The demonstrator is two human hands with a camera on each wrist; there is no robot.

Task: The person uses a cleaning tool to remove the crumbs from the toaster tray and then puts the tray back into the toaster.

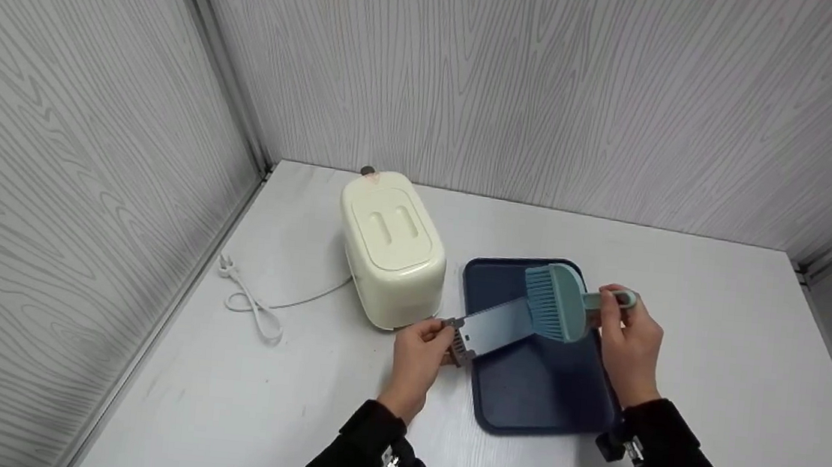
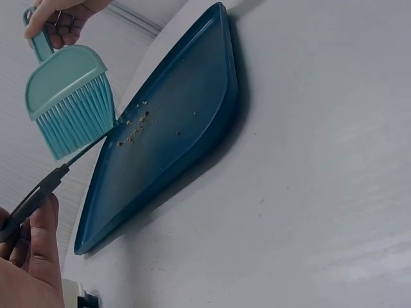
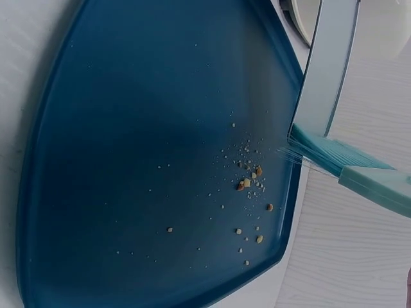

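My left hand [image 1: 416, 361] pinches the grey slotted end of a flat metal crumb tray [image 1: 496, 329], which slants over a dark blue serving tray [image 1: 545, 395]. By its looped handle, my right hand [image 1: 630, 350] holds a teal brush [image 1: 569, 305]. The brush's bristles [image 3: 340, 154] meet the far end of the crumb tray. Brown and pale crumbs [image 3: 247, 183] lie scattered on the serving tray, thickest below that end, as the right wrist view shows. In the left wrist view the crumb tray is seen edge-on, and the bristles hang over its edge.
A cream toaster [image 1: 391, 261] with a closed lid stands just left of the serving tray, close to my left hand. Its white cord and plug [image 1: 252, 298] lie on the table further left. Wood-grain panels [image 1: 519, 84] enclose the table at the back and sides.
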